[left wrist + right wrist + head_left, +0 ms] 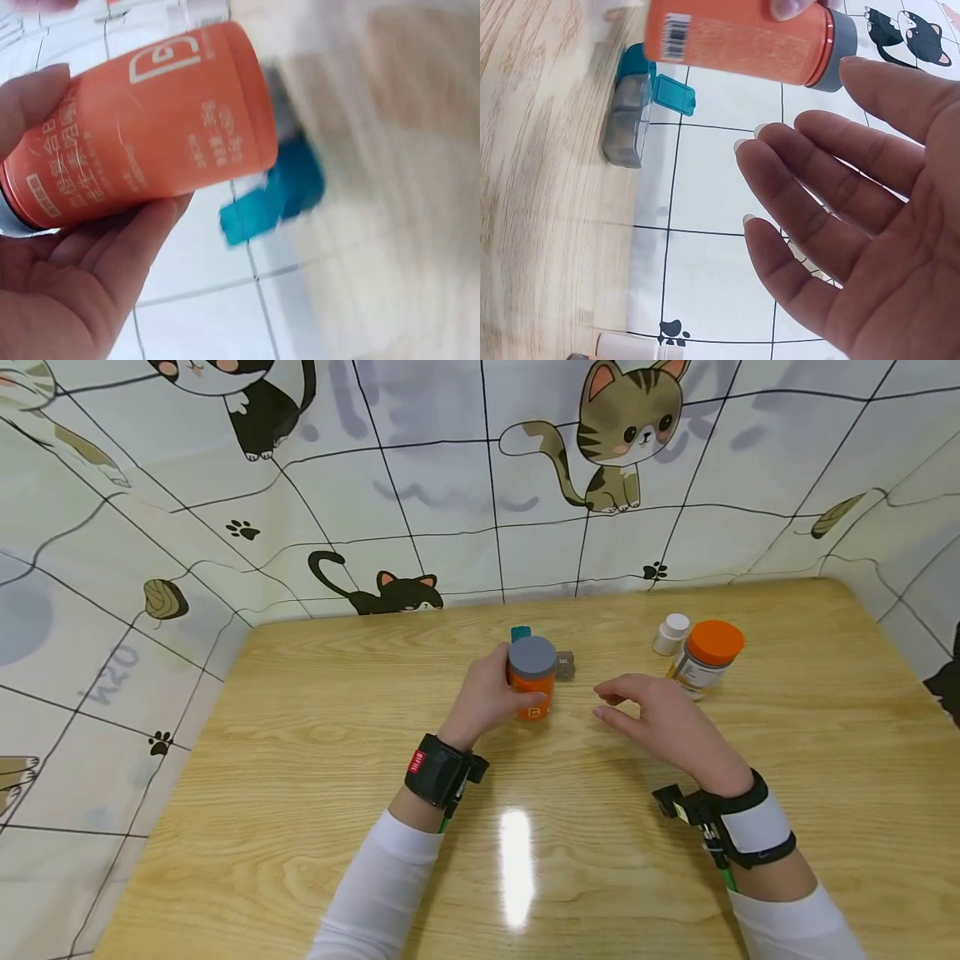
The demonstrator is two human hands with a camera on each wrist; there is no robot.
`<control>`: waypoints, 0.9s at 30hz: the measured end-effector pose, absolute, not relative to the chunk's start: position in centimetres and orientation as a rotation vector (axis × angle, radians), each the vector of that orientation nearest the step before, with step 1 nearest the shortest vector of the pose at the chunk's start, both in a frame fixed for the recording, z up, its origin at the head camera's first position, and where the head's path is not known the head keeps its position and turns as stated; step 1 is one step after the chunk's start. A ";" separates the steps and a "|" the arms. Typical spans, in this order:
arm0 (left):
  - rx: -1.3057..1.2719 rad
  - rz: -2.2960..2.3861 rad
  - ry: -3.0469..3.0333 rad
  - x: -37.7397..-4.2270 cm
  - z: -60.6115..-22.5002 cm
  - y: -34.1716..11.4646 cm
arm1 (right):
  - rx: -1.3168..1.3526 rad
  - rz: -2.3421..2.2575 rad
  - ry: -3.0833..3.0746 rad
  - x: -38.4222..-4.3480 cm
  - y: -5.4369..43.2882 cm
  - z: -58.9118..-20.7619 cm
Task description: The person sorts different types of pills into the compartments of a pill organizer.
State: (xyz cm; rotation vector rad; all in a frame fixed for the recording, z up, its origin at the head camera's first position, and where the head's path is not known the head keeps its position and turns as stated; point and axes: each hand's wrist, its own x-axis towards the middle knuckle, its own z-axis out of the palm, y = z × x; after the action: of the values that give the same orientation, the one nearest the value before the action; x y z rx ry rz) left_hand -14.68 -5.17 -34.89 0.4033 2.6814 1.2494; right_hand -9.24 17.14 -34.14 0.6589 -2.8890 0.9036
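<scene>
My left hand (486, 695) grips an orange bottle (531, 695) with a grey lid (532, 657), thumb on one side and fingers round the other. White printing covers the bottle in the left wrist view. Behind it, partly hidden, stands a small pill box (565, 666) with grey and teal compartments. In the right wrist view one teal flap (673, 95) of that box is swung up. My right hand (663, 722) hovers to the right of the bottle, fingers relaxed and holding nothing. Its thumb overlaps the grey lid in the right wrist view.
To the right, beyond my right hand, stand a small white bottle (671, 635) and a larger jar with an orange lid (716, 643). The wooden table (337, 752) meets a cat-patterned cloth (450, 485) along its back edge.
</scene>
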 end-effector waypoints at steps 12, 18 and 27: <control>0.455 1.274 2.645 -13.8 -36.8 -3.4 | 0.636 0.880 -2.917 -9.5 17.5 -34.2; 0.463 1.232 2.651 -13.7 -37.3 -3.4 | 0.631 0.888 -2.934 -9.5 17.3 -34.3; 0.494 1.241 2.664 -13.7 -37.6 -3.3 | 0.627 0.890 -2.954 -9.6 17.2 -34.5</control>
State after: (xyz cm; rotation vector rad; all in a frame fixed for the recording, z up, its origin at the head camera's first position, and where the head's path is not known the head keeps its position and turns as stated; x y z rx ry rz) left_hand -13.67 -3.30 -37.63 0.4943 2.6641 1.2408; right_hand -9.64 17.18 -34.53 0.6268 -2.9536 0.8895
